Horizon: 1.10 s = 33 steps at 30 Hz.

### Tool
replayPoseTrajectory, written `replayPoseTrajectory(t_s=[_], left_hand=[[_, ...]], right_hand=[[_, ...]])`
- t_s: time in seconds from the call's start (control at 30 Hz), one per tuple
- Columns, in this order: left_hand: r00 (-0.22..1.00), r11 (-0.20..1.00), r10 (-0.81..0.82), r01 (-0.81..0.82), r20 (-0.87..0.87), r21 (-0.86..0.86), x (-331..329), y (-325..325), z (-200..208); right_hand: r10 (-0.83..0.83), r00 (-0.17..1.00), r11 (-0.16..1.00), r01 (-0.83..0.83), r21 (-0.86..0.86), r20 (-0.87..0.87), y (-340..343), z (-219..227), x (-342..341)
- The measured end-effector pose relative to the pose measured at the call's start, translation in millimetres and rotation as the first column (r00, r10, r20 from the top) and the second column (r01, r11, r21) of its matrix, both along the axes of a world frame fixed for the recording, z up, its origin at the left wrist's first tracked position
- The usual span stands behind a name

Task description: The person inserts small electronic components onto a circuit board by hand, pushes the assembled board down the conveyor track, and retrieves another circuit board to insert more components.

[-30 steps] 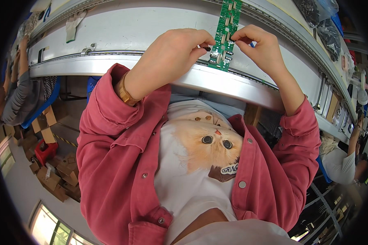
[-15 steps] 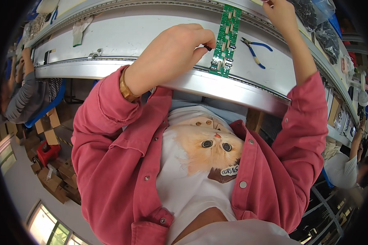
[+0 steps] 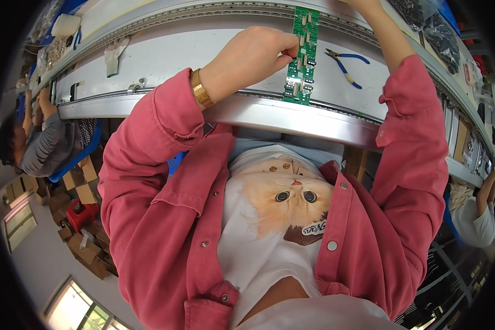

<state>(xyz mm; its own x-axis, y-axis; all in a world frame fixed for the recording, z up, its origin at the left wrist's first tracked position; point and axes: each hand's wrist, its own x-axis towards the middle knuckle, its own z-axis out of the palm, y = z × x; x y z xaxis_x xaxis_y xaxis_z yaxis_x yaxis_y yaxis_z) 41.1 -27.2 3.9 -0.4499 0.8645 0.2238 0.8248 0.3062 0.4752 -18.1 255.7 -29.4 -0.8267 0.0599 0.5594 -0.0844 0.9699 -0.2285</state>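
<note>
A long green circuit board (image 3: 305, 34) lies across the rails, with pale connectors and several small black parts on it. My left hand (image 3: 267, 52), with a gold band at its wrist, pinches at the board's left edge near its middle. Its fingertips hide the small black component seen between them a moment before. My right hand (image 3: 364, 4) reaches past the far rail and is mostly cut off by the upper edge; its fingers are out of sight. Side cutters (image 3: 346, 67) with blue handles lie to the right of the board.
A metal rail (image 3: 291, 118) runs along the near side, another (image 3: 203, 12) along the far side. A white glove (image 3: 114, 56) lies at the left. Bags of black parts (image 3: 443, 47) are at the far right. Co-workers sit at both sides; one has a grey sleeve (image 3: 47, 140).
My left hand has moved right, bringing the small black component to the board. My right hand has moved up and left, further out of the picture. The whole view has shifted slightly.
</note>
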Motion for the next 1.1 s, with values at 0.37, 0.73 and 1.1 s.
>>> replayPoseTrajectory(t_s=[0.37,0.73,1.1], left_hand=[[0.994,0.998,-0.066,0.065,-0.091,-0.016,5,-4,-5],[0.99,0.998,-0.065,0.065,-0.128,-0.002,5,1,-7],[0.978,0.997,-0.083,0.082,-0.19,-0.013,1,2,-12]], right_hand=[[0.447,0.888,0.4,-0.093,-0.912,0.105,-32,32,68],[-0.021,0.834,0.881,0.277,-0.385,0.552,-32,20,78],[0.346,0.901,0.815,-0.151,-0.56,0.26,-48,20,94]])
